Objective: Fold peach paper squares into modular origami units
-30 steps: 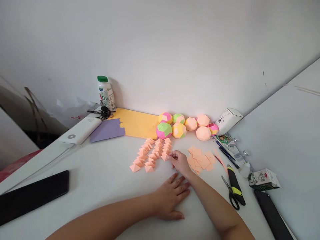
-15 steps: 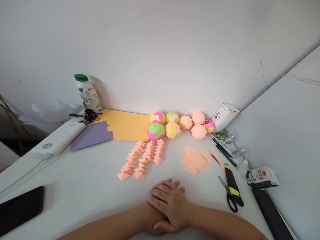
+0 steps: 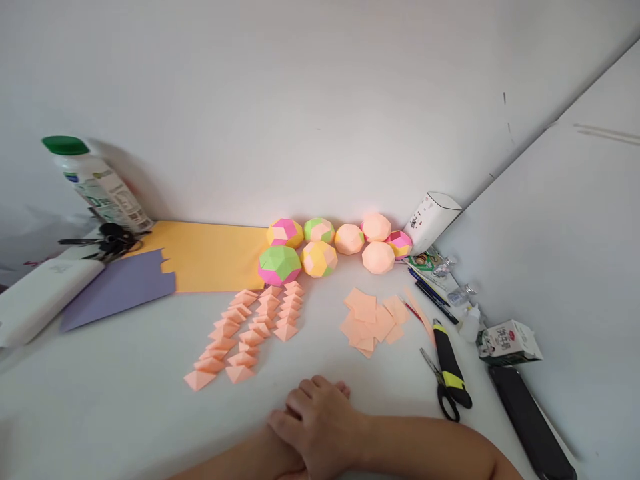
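Observation:
My right hand [image 3: 323, 423] lies on top of my left hand, with its fingers bent and wrapped over it. Under it, my left hand [image 3: 281, 448] rests near the table's front edge; only its back, wrist side and a few fingertips show, so its fingers are mostly hidden. Beyond the hands, rows of folded peach paper pieces [image 3: 219, 345] stand to the left. A loose pile of flat peach paper pieces [image 3: 367, 320] lies to the right. Neither hand touches any paper.
Several paper polyhedra [image 3: 280, 265] line the wall beside an orange sheet [image 3: 213, 257] and a purple sheet [image 3: 123, 287]. Right: scissors [image 3: 443, 387], a utility knife [image 3: 450, 365], pens [image 3: 434, 293], a milk carton [image 3: 510, 341], a black phone [image 3: 533, 423]. Left: a bottle [image 3: 105, 187], keys [image 3: 115, 239].
The view has turned left and moved closer, shifting things. My right hand's fingers, stretched flat before, are now curled around my left hand, whose fingertips show less.

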A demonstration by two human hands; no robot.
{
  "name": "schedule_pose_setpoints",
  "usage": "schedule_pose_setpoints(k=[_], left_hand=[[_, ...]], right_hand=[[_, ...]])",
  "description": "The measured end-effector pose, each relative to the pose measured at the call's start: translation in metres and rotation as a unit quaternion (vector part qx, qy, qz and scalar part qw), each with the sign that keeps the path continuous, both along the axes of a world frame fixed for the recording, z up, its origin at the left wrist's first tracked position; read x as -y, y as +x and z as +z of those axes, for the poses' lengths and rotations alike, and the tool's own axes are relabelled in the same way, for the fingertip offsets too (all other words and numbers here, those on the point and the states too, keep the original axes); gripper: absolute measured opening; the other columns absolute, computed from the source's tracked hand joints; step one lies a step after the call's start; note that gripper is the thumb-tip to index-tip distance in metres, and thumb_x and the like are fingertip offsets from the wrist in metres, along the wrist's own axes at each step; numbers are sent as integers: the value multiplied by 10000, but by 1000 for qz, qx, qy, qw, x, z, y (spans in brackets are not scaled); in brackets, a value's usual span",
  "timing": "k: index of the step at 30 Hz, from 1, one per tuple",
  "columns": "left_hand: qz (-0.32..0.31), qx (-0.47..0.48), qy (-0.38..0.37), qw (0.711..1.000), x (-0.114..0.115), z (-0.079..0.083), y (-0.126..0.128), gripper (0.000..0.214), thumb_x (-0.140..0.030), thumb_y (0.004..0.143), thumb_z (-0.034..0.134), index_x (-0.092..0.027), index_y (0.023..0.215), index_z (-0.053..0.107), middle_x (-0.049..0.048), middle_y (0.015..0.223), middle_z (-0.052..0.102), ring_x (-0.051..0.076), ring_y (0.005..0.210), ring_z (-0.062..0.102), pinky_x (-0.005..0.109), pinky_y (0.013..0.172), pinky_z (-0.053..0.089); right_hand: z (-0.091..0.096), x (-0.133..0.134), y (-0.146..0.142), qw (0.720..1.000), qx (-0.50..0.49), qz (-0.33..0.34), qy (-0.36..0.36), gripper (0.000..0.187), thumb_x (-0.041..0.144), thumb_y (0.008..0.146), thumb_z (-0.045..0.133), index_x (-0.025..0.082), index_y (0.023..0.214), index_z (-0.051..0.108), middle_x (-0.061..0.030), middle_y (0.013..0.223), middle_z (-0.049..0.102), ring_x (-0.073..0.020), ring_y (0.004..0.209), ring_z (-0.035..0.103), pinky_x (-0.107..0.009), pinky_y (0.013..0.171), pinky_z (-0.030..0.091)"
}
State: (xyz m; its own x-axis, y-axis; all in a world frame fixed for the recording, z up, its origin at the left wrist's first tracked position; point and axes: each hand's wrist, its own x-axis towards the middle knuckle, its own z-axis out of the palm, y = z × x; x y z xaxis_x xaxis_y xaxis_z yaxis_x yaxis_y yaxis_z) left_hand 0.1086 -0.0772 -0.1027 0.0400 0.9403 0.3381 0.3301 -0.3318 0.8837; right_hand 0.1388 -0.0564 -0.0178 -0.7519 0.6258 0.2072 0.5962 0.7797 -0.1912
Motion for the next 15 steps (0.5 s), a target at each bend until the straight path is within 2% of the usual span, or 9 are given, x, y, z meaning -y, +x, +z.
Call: schedule_pose_setpoints(k=[2,6,7,11,13,15], left_hand=[[58,42,-1,997,1,-7,-2,424,-697,703,448,-280,676,520,-28,563,39,176,565,217,392,724,379],[-4,40,-12,999,5,-15,5,403,-651,711,474,-266,593,488,-25,551,8,175,548,224,391,712,390],[-2,48,-12,999,5,-17,7,406,-645,722,462,-265,581,485,-22,543,6,179,547,243,394,713,399],[52,128,15,990,3,-23,-3,513,-666,779,263,-259,528,449,-5,499,42,202,553,349,398,686,439],[1,136,47,990,-1,-29,-21,597,-641,801,90,-254,492,422,11,439,116,211,542,401,380,613,452],[-71,53,56,995,-6,-36,-42,628,-584,811,11,-251,465,415,16,396,210,201,494,421,365,554,458]], right_hand=[[0,1,-1,1000,8,-11,2,787,843,673,278,172,944,588,-62,688,568,-192,603,474,-338,584,393],[1,1,-1,1000,6,-16,14,690,781,739,300,182,939,576,-49,672,578,-189,585,496,-329,566,404],[1,1,-1,1000,3,-18,17,663,764,747,320,183,940,575,-48,669,583,-191,582,506,-327,557,407],[4,-2,-1,999,-35,-23,24,448,593,794,424,188,867,601,-23,607,592,-166,505,517,-290,483,393],[7,-5,-1,998,-60,-29,13,329,461,813,439,186,721,594,1,528,565,-136,441,485,-259,434,358],[10,-8,0,997,-75,-33,-2,307,369,820,438,185,604,556,13,474,540,-120,412,465,-244,400,330]])
